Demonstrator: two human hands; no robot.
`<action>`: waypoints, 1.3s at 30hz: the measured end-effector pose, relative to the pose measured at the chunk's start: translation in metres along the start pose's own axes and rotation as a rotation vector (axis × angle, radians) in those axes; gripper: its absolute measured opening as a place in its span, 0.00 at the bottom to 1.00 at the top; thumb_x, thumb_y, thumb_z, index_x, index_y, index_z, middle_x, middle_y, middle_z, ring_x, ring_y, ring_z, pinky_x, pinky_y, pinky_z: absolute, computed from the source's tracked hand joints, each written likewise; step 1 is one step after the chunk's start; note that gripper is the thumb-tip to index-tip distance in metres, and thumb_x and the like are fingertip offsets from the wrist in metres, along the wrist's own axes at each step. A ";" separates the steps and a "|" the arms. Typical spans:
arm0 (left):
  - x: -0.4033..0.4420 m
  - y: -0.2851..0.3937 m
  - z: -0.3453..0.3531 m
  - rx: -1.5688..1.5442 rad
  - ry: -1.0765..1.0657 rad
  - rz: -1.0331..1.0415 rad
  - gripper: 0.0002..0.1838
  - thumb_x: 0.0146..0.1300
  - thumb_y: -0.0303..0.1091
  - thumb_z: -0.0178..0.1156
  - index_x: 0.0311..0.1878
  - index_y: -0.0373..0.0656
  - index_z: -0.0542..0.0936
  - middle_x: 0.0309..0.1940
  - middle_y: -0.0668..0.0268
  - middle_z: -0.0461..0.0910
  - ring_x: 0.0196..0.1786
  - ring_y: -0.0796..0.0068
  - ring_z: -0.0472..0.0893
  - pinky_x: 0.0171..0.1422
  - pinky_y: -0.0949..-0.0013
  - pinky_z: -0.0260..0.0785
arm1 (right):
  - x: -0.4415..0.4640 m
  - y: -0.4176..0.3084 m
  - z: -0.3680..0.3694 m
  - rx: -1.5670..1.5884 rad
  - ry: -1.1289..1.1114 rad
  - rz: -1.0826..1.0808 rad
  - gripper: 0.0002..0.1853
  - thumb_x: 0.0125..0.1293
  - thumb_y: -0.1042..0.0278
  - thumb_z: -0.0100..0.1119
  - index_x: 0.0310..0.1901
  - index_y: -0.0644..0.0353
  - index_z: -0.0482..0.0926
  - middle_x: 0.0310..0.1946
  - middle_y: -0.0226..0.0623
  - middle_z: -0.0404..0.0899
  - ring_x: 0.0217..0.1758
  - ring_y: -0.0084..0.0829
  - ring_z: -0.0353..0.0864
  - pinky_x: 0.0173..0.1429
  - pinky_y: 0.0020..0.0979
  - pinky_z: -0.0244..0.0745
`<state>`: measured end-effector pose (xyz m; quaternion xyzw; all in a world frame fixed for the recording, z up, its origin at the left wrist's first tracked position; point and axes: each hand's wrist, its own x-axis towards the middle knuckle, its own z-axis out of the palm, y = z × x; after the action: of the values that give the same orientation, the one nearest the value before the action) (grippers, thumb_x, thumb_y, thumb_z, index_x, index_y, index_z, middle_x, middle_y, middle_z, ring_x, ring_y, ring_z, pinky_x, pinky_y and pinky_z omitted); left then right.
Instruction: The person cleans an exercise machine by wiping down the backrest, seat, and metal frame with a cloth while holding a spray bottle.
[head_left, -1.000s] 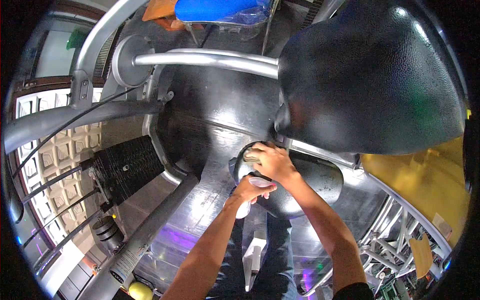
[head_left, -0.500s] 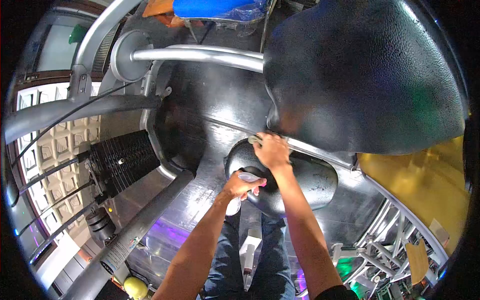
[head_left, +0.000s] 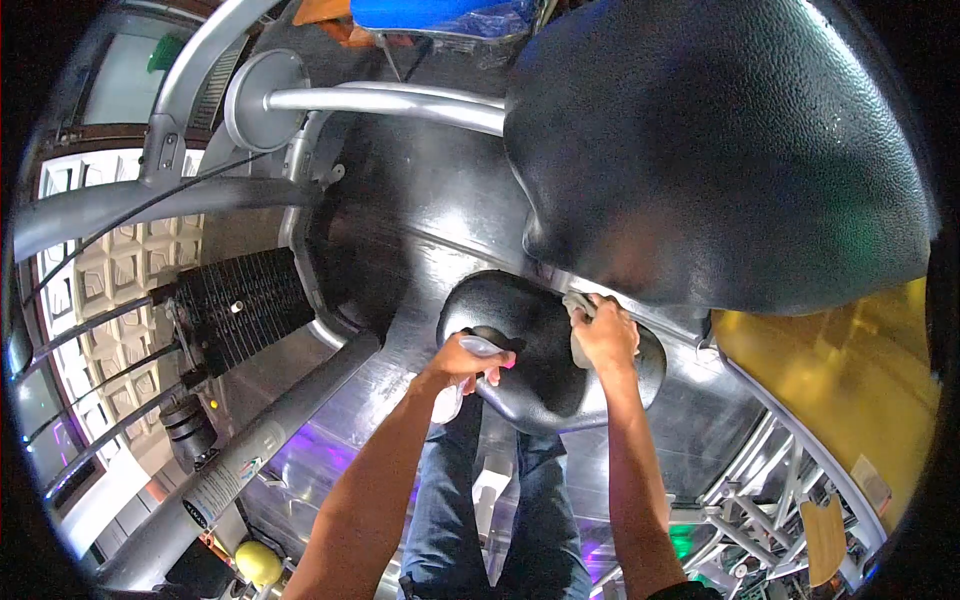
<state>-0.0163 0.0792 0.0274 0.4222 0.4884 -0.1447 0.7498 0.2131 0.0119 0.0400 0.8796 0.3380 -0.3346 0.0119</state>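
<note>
A black padded seat [head_left: 550, 350] lies in front of my legs, with a shiny, grained surface. My right hand [head_left: 608, 335] is closed on a grey-beige cloth [head_left: 580, 312] and presses it against the right part of the seat. Over the seat's left edge, my left hand [head_left: 465, 362] is wrapped round a translucent spray bottle [head_left: 447, 402] with a pale top and a pink part near the fingertips. The bottle's body hangs below the hand, partly hidden by it.
A large black backrest [head_left: 700, 160] fills the upper right, above a yellow panel [head_left: 820, 400]. Grey machine tubes [head_left: 390, 103] and a black weight stack [head_left: 245, 310] stand at left. A blue seat [head_left: 440, 15] is at the top, and metal frames [head_left: 770, 520] are at lower right.
My right hand has moved the cloth from the seat's upper left edge to its right part. My left hand, still holding the bottle, appears slightly farther left as the view shifts.
</note>
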 end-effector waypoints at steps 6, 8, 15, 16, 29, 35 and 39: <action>-0.004 0.010 -0.002 0.057 -0.024 -0.064 0.15 0.64 0.43 0.67 0.39 0.38 0.83 0.22 0.64 0.81 0.13 0.77 0.75 0.14 0.74 0.66 | -0.002 -0.033 0.011 -0.006 -0.006 -0.092 0.20 0.64 0.49 0.60 0.53 0.48 0.82 0.47 0.41 0.84 0.52 0.44 0.83 0.58 0.43 0.76; -0.001 0.003 -0.003 0.026 -0.023 -0.063 0.14 0.61 0.43 0.69 0.38 0.40 0.84 0.21 0.65 0.81 0.13 0.78 0.74 0.14 0.74 0.65 | 0.001 -0.055 0.033 -0.126 -0.025 -0.105 0.19 0.64 0.49 0.60 0.52 0.47 0.82 0.49 0.38 0.84 0.51 0.44 0.84 0.57 0.42 0.77; 0.001 0.002 -0.005 0.065 -0.073 -0.045 0.15 0.64 0.42 0.67 0.40 0.38 0.84 0.21 0.66 0.82 0.12 0.77 0.75 0.14 0.73 0.67 | -0.035 -0.034 0.031 0.071 0.047 -0.427 0.19 0.58 0.60 0.65 0.54 0.43 0.81 0.53 0.33 0.78 0.48 0.43 0.85 0.52 0.42 0.81; 0.002 0.002 -0.005 0.071 -0.084 -0.040 0.15 0.64 0.42 0.67 0.40 0.38 0.84 0.21 0.66 0.82 0.12 0.77 0.75 0.14 0.73 0.67 | -0.041 -0.020 0.027 0.069 0.055 -0.417 0.19 0.58 0.60 0.65 0.54 0.43 0.81 0.53 0.33 0.78 0.48 0.43 0.85 0.52 0.42 0.81; 0.002 -0.005 -0.007 0.045 -0.080 -0.008 0.19 0.60 0.46 0.70 0.40 0.39 0.82 0.22 0.62 0.82 0.13 0.74 0.76 0.13 0.71 0.67 | -0.023 0.001 0.028 0.078 0.266 -0.084 0.17 0.57 0.55 0.66 0.48 0.46 0.85 0.54 0.37 0.80 0.44 0.46 0.86 0.50 0.42 0.81; 0.004 -0.013 -0.004 0.068 -0.054 0.084 0.17 0.64 0.44 0.67 0.40 0.38 0.83 0.23 0.64 0.82 0.20 0.75 0.80 0.14 0.73 0.67 | -0.013 -0.039 0.036 0.062 0.142 -0.287 0.17 0.57 0.58 0.66 0.49 0.48 0.84 0.57 0.34 0.77 0.47 0.44 0.85 0.53 0.42 0.80; 0.001 -0.011 -0.001 0.076 0.014 0.077 0.16 0.65 0.43 0.64 0.42 0.37 0.84 0.24 0.64 0.83 0.23 0.77 0.81 0.16 0.73 0.68 | -0.016 0.003 0.019 0.026 0.049 -0.220 0.21 0.58 0.56 0.66 0.55 0.43 0.82 0.63 0.35 0.76 0.51 0.43 0.84 0.56 0.42 0.79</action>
<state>-0.0235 0.0731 0.0209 0.4698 0.4711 -0.1315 0.7349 0.1945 -0.0044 0.0340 0.8453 0.4281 -0.3166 -0.0445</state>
